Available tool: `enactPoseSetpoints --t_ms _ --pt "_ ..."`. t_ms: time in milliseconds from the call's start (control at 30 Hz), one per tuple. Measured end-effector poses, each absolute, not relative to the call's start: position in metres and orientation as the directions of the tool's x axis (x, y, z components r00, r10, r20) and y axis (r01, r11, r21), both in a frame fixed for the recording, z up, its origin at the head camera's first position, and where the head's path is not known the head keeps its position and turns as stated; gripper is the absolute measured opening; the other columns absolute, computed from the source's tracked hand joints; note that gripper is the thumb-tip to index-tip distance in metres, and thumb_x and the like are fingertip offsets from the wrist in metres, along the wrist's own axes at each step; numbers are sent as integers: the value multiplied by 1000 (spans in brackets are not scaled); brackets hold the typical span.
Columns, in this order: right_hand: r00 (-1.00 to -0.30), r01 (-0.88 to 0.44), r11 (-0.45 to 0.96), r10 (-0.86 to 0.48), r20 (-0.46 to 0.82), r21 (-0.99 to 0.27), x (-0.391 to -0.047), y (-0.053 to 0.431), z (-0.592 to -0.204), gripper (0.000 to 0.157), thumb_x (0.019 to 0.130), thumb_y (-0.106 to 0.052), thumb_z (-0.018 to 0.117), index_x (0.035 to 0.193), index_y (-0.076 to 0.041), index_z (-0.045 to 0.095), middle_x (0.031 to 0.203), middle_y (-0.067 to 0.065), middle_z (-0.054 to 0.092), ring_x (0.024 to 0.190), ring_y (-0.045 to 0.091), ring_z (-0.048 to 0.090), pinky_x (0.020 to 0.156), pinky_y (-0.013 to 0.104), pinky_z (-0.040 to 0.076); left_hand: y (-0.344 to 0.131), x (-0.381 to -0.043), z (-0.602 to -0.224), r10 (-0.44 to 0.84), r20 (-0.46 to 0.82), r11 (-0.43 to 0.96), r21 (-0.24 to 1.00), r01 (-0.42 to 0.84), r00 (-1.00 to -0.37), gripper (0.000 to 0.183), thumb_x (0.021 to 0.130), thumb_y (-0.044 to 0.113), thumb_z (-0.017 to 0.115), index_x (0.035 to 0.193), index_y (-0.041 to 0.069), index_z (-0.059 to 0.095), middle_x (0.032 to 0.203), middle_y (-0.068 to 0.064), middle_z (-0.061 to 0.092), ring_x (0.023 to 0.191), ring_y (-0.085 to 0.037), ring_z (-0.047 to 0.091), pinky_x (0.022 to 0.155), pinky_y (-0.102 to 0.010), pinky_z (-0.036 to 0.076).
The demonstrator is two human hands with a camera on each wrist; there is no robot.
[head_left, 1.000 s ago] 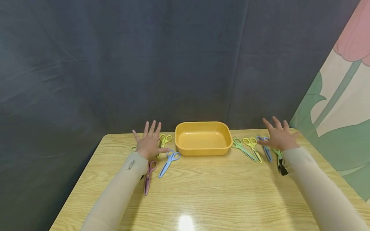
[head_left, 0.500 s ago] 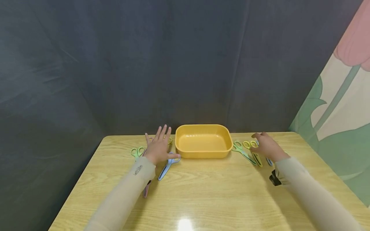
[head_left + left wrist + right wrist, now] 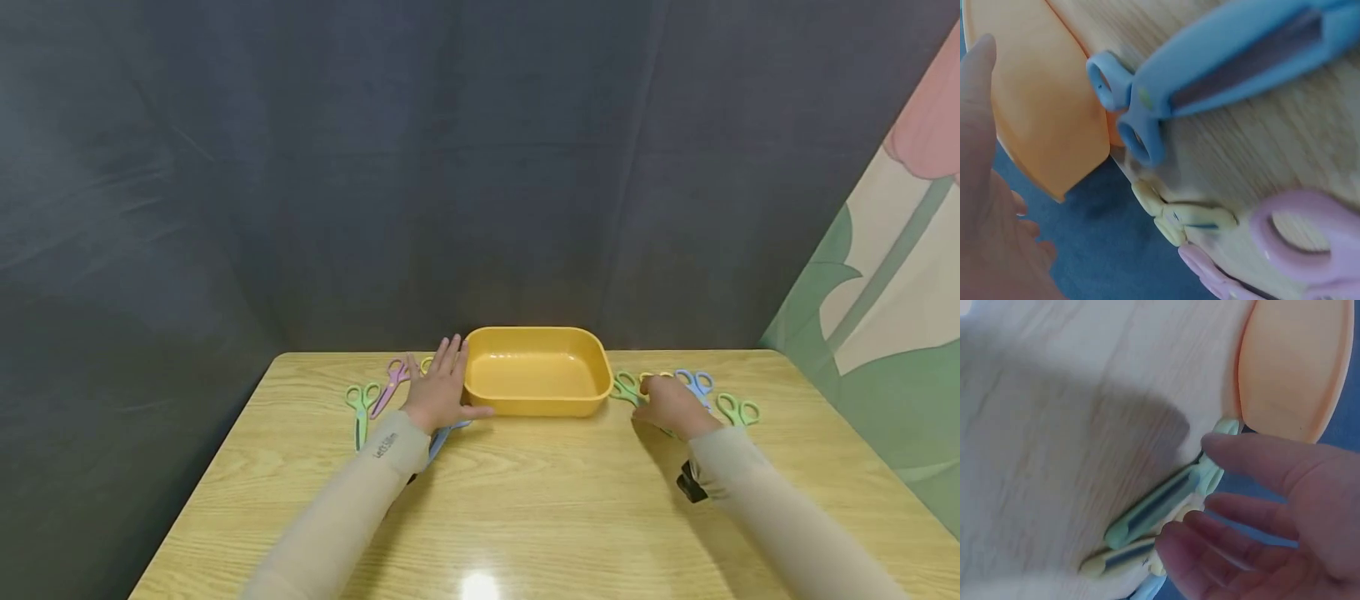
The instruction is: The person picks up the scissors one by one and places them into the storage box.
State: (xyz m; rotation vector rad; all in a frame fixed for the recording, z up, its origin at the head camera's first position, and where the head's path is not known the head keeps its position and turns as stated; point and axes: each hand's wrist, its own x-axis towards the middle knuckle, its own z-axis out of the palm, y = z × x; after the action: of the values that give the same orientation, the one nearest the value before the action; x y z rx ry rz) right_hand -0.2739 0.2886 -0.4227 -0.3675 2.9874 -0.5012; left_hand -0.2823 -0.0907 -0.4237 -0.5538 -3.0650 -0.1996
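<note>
Backdrop: dark blue curtain (image 3: 420, 183), spanning most of the upper frame.
Worksurface: wood-grain bench (image 3: 555, 500), across the lower frame.
Side hanging: flower-patterned panel (image 3: 885, 292), right edge.
Arms: pale sleeves (image 3: 322, 525), entering lower left and lower right.
Container: yellow tray (image 3: 538, 407), mid-frame at the bench's far edge, between both scissor groups.
Left hand (image 3: 441, 392): left of the tray, fingers spread, palm down above scissors; thumb overlaps the tray in the left wrist view, contact unclear.
Right hand (image 3: 673, 408): right of the tray, fingers bent, thumb apart from them, over the lime pair and yellow pair; cannot tell if either is touched.
Scissors, left group: blue scissors (image 3: 1197, 50), handles near the tray, partly under the hand in the head view; purple scissors (image 3: 390, 387) upper left of hand; mint scissors (image 3: 362, 402) farthest left; yellow scissors (image 3: 1175, 215) behind the hand; second purple pair (image 3: 1342, 237), lower right of left wrist view.
Scissors, right group: lime pair (image 3: 1154, 503), handles beside the tray; yellow pair (image 3: 1096, 565) next, mostly covered; blue pair (image 3: 697, 388), then green pair (image 3: 737, 412), rightmost.
</note>
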Motion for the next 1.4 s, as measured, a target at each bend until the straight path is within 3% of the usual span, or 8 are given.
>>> enactPoseSetpoints --t_ms 67,133,367,800,1000,1233,1400 --pt "-968 -219 913 -247 -38 -343 -272 289 -424 17 84 -4 72 79 4 57 69 10 53 60 23 52 56 34 44 -87 -283 -427 350 27 927 135 350 -936 125 80 80 62 163 7 3 170 -12 0 156 -26 -3 112 -76 -1" --pt "-971 -213 912 -238 -27 -349 -270 289 -426 24 83 -2 70 70 -5 50 63 1 40 56 17 38 53 30 33 -84 -284 -429 348 21 928 136 347 -937 125 80 80 61 163 8 2 170 -12 -1 156 -25 -4 113 -75 -2" --pt "-982 -167 939 -187 -39 -299 -269 289 -431 21 83 1 66 70 -5 51 66 4 47 60 20 43 55 32 36 -77 -280 -429 357 8 922 160 354 -934 122 84 78 60 162 4 3 170 -13 -1 156 -24 -3 114 -74 1" --pt "-991 -116 939 -133 -30 -325 -269 283 -429 14 80 7 58 71 -3 53 67 7 52 61 23 46 55 34 40 -73 -285 -436 342 17 922 187 339 -940 118 86 80 51 162 2 4 169 -13 1 156 -26 3 117 -70 4" --pt "-991 -115 937 -130 -24 -330 -269 283 -432 14 77 6 62 70 -3 54 65 7 52 60 23 46 55 34 39 -74 -283 -434 345 7 920 195 340 -939 114 90 78 49 161 1 6 169 -15 4 156 -28 5 118 -68 6" --pt "-994 -104 929 -112 -2 -356 -270 284 -436 23 75 -1 66 60 -9 51 57 2 48 53 19 44 50 31 37 -73 -280 -429 327 -6 929 184 320 -945 105 95 75 42 161 1 8 169 -13 4 156 -26 4 121 -61 3" --pt "-996 -76 922 -84 -4 -379 -270 287 -438 35 74 -3 67 56 -16 40 54 -3 35 50 15 34 49 29 31 -70 -281 -428 333 10 930 163 330 -943 105 95 75 41 161 -1 12 168 -15 9 156 -27 7 123 -57 6"
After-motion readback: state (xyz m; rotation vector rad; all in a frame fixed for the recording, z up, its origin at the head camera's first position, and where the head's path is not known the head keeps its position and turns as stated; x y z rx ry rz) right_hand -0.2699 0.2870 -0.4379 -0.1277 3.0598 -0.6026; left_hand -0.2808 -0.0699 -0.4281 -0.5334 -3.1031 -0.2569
